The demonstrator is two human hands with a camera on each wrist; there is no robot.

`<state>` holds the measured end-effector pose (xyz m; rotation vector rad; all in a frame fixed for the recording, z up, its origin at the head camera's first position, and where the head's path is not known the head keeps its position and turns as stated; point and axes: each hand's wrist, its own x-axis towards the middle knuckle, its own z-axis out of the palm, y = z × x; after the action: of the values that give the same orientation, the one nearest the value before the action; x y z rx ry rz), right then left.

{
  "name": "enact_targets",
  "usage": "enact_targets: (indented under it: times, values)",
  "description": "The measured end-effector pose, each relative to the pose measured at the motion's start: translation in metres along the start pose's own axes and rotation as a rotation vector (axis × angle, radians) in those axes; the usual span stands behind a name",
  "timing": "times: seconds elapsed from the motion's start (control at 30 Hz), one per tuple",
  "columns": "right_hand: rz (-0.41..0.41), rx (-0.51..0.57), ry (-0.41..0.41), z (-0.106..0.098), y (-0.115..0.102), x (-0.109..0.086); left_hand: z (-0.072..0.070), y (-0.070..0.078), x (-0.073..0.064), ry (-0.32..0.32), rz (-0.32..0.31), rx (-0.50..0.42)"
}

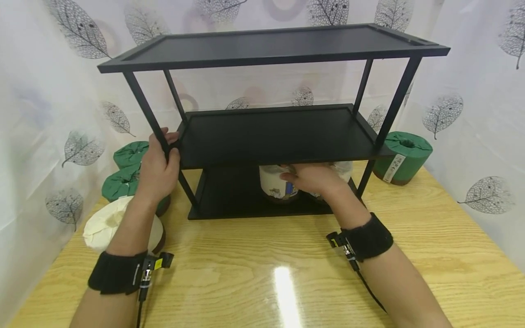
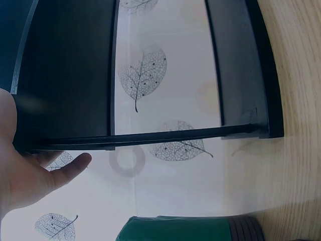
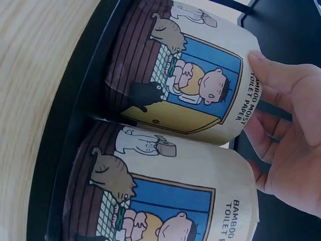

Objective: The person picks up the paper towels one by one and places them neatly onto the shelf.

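A black tiered shelf rack [image 1: 262,136] stands on the table. My left hand [image 1: 159,171] holds its front left post at the middle shelf, thumb on one side and fingers on the other; in the left wrist view that hand [image 2: 25,173] shows only partly. Under the middle shelf, my right hand [image 1: 313,176] grips the top of a wrapped toilet paper roll [image 1: 278,184] on the bottom shelf. The right wrist view shows thumb and fingers of the hand [image 3: 288,120] at the upper end of this cartoon-printed roll [image 3: 185,75]. A matching toilet paper roll [image 3: 165,186] stands right beside it.
Left of the rack stand two green-wrapped rolls [image 1: 123,182] and a cream-wrapped roll [image 1: 108,221], near my left forearm. Another green roll [image 1: 404,157] stands to the right. A leaf-patterned curtain [image 1: 82,150] hangs behind the wooden table [image 1: 246,264].
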<state>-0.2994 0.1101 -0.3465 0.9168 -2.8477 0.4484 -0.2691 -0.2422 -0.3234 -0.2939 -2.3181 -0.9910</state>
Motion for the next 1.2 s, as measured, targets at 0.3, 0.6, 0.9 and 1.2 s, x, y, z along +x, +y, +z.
enact_targets:
  times: [0.3, 0.6, 0.9, 1.2]
  values:
    - [-0.045, 0.042, -0.03, -0.003, 0.005, -0.003, 0.001, -0.001, -0.003, -0.01, -0.018, 0.004]
    - [0.0, 0.075, -0.127, -0.013, 0.016, -0.011, 0.002, -0.001, -0.002, 0.001, -0.001, 0.008]
    - [-0.046, -0.045, -0.08, -0.012, 0.011, -0.009, 0.003, 0.001, 0.002, -0.003, 0.001, 0.006]
    - [-0.112, -0.062, -0.017, -0.011, 0.004, -0.006, 0.001, 0.001, 0.0, -0.004, -0.003, -0.003]
